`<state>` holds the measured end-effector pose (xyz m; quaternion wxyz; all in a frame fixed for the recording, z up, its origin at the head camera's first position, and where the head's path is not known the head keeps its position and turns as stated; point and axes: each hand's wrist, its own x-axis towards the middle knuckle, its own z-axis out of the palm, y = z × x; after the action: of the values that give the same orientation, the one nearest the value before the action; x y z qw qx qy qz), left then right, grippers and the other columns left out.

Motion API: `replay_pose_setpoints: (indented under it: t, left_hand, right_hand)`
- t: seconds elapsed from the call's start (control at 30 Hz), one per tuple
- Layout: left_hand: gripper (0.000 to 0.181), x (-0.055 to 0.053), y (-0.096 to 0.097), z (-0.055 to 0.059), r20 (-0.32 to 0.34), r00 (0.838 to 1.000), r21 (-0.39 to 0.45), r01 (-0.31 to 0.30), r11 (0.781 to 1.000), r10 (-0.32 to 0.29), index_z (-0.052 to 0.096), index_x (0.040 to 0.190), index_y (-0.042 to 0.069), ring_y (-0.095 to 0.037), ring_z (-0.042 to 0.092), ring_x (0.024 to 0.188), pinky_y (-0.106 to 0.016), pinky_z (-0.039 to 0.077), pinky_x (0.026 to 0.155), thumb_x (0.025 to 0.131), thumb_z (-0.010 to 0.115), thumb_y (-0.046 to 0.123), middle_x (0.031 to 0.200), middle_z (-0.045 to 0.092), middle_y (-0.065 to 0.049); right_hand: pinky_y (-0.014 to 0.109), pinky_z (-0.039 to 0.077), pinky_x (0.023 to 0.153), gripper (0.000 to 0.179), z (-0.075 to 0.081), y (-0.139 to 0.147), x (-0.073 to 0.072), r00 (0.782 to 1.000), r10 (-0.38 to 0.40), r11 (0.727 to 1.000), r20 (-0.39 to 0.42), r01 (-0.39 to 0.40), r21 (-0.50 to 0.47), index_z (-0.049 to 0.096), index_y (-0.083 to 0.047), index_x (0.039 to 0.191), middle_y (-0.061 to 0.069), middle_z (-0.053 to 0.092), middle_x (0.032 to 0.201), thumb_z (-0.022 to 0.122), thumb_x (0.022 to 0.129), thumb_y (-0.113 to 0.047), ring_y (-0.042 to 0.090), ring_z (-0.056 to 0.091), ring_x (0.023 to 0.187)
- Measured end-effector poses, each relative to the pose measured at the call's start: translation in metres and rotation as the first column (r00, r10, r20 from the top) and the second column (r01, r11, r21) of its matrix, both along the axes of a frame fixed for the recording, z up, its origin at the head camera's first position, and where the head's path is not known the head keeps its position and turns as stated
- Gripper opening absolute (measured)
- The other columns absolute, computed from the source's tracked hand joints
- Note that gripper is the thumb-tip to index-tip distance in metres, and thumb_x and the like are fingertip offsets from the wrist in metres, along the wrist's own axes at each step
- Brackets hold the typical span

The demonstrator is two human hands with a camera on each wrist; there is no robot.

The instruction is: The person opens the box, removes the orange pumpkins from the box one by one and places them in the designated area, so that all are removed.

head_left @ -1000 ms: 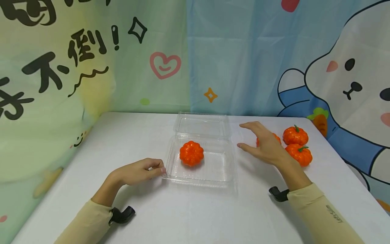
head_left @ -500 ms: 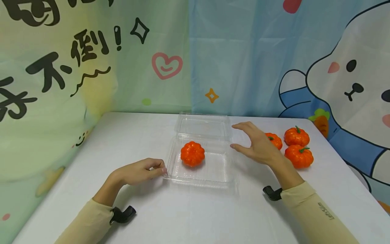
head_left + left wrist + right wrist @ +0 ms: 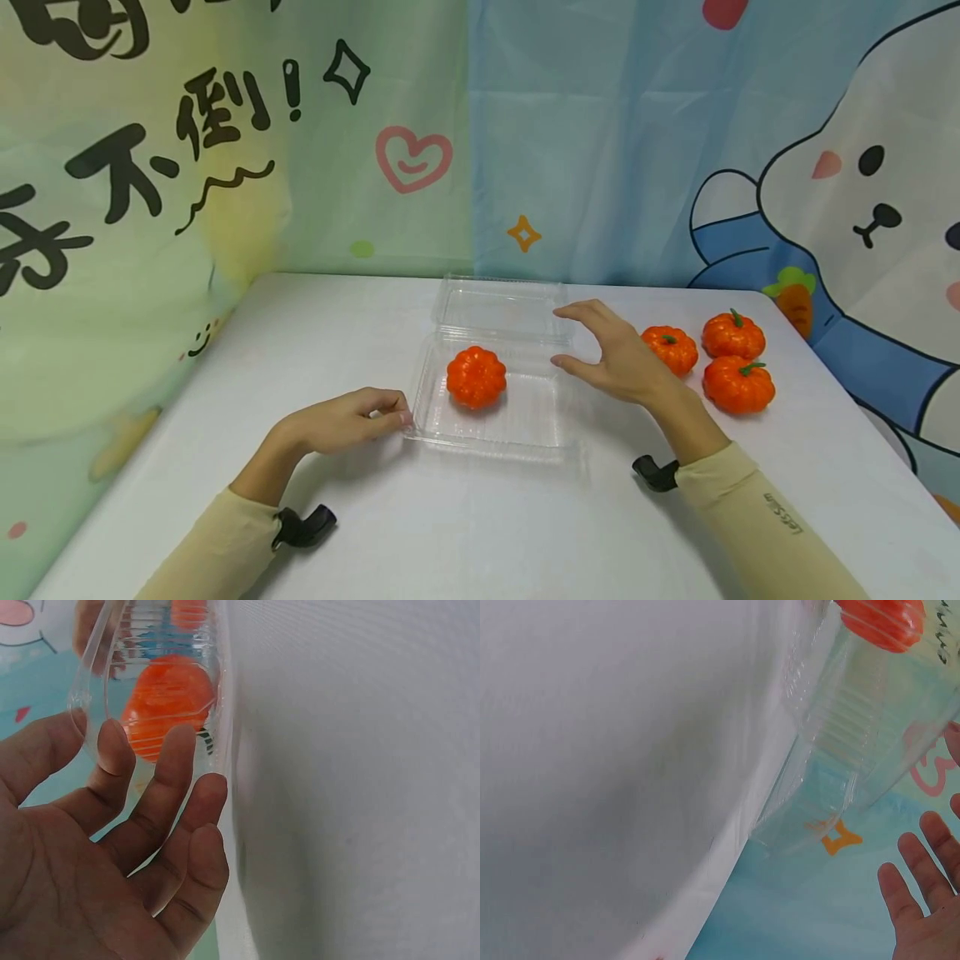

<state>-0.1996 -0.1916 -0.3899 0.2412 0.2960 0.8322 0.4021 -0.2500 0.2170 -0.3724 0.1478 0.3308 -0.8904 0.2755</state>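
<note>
A clear plastic clamshell box (image 3: 525,429) lies on the table with its lid (image 3: 498,304) folded back. Inside, toward the left, sits a small orange pumpkin (image 3: 476,377), its stem hidden from above. The left hand (image 3: 345,421) pinches the box's rim at the near left corner; in the left wrist view the rim runs between thumb and index finger (image 3: 115,750). The right hand (image 3: 611,354) hovers at the box's right side, thumb and fingers spread apart, holding nothing. In the right wrist view its fingers (image 3: 922,870) are extended.
To the right of the box stand three more orange pumpkins with green stems: one behind the right hand (image 3: 671,348), one at the back (image 3: 733,335) and one in front (image 3: 738,385). A printed curtain (image 3: 555,150) hangs behind the white table (image 3: 480,533).
The right hand has moved left, away from the three pumpkins toward the box, uncovering the nearest one. The left hand keeps its place on the rim.
</note>
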Motion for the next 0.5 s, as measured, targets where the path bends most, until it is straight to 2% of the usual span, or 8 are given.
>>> replay_pose_setpoints:
  t: [0.23,0.5]
  left_hand:
    - [0.025,0.0,0.001,0.001,-0.001,1.0,-0.005,-0.002,1.0,0.002,0.064,0.1,0.008,-0.016,0.046,0.083,-0.028,0.036,0.072,0.108,0.052,0.028,0.087,0.051,0.001]
    - [0.024,0.001,0.0,0.001,0.002,1.0,0.0,-0.002,1.0,0.002,0.065,0.099,0.008,-0.018,0.048,0.09,-0.029,0.037,0.077,0.108,0.051,0.027,0.093,0.057,-0.005]
  right_hand:
    - [0.057,0.046,0.106,0.06,-0.003,-0.006,-0.001,0.999,0.011,1.0,0.038,-0.01,-0.009,0.055,-0.011,0.141,0.01,0.055,0.141,0.081,0.089,-0.025,0.031,0.053,0.13]
    - [0.055,0.045,0.107,0.061,-0.002,-0.017,-0.002,0.999,0.028,1.0,0.045,-0.028,-0.006,0.055,-0.013,0.142,0.009,0.054,0.142,0.081,0.089,-0.028,0.03,0.054,0.13]
